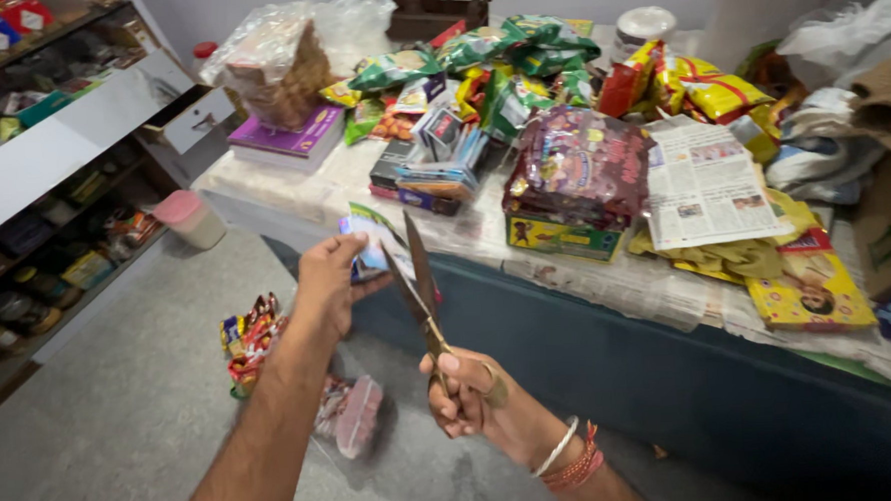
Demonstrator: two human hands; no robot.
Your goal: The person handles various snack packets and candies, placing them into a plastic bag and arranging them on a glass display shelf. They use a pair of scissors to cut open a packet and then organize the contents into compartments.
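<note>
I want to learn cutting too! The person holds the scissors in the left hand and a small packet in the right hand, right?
Not quite. The head view shows the scissors in the right hand and the small packet in the left hand.

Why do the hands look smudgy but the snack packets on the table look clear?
In the head view, the left hand with its small packet and the right hand with the scissors show motion blur; the packets on the table look sharper. Light is soft and even, with faint shadows on the floor. Edges bend slightly, like a wide lens.
</note>
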